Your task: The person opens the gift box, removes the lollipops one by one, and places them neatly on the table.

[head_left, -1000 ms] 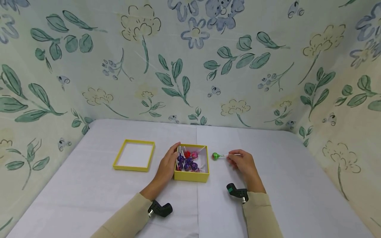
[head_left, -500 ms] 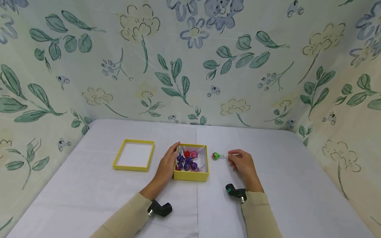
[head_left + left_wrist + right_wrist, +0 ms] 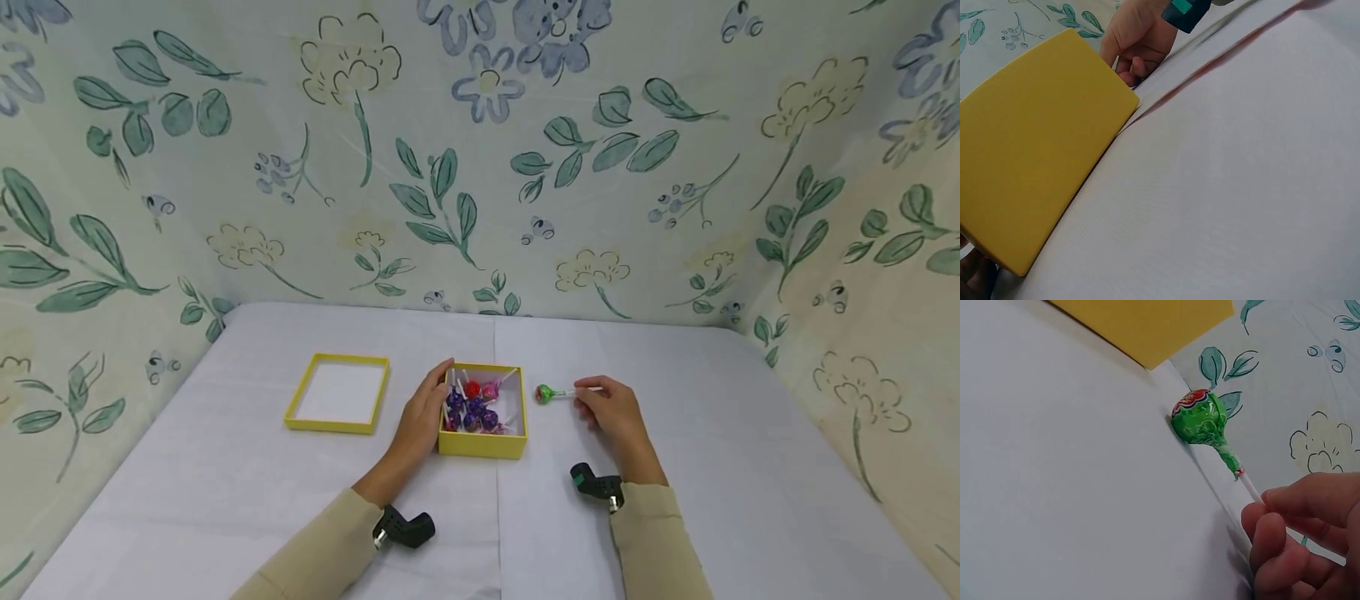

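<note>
My right hand (image 3: 611, 410) pinches the white stick of a lollipop (image 3: 545, 393) between thumb and fingertips. Its wrapped head, green with a red top, points left toward the box; the right wrist view shows this lollipop (image 3: 1200, 419) close up, low over the white surface. My left hand (image 3: 418, 410) lies along the left side of a yellow box (image 3: 482, 447), its fingers fairly straight against the wall. Several purple, red and pink lollipops (image 3: 472, 408) fill mainly the left part of the box. In the left wrist view the box's yellow wall (image 3: 1041, 144) hides most of the left hand.
A yellow-rimmed lid (image 3: 337, 427) lies to the left of the box, its white inside facing up. White cloth (image 3: 720, 467) covers the table. Floral fabric (image 3: 480, 167) hangs behind it and at both sides. A black wrist camera (image 3: 596, 483) sits at each sleeve.
Almost nothing differs. The right hand keeps its pinch on the lollipop stick, and the left hand stays against the box.
</note>
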A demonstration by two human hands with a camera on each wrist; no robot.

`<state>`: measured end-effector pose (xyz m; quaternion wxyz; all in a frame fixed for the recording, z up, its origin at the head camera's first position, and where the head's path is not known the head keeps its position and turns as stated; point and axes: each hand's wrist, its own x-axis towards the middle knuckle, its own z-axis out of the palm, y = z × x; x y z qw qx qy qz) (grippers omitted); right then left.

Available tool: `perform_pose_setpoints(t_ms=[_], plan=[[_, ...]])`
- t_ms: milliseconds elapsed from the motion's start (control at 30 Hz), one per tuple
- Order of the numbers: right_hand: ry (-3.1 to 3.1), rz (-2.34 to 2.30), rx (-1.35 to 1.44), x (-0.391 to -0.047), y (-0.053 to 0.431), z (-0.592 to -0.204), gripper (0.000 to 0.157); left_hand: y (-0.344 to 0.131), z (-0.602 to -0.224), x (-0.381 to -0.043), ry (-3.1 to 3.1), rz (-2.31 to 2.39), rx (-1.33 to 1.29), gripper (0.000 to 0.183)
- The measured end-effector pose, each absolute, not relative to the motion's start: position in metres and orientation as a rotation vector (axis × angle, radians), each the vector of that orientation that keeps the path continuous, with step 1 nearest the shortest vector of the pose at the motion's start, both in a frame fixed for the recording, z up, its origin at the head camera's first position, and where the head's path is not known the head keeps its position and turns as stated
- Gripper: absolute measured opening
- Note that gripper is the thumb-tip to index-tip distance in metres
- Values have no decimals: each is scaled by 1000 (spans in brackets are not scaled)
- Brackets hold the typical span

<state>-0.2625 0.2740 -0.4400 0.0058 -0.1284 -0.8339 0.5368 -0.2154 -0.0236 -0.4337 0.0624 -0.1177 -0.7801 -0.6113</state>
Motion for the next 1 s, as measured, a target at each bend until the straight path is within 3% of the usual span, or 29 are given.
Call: perform_pose_setpoints(t_ms=[300,600,1000], plan=[[-2669,1577,-442,-259,274,-429,24,-23,-421,-208,-2372,-1849,-360,45],[-2665,1526,-417,-258,273,-419,26,-23,-457,-230,-2349,-1845,-349,44],[-2628,1547,-286,-252,258,-403,26,-25,-460,-231,-2354,-1814,-378,46]])
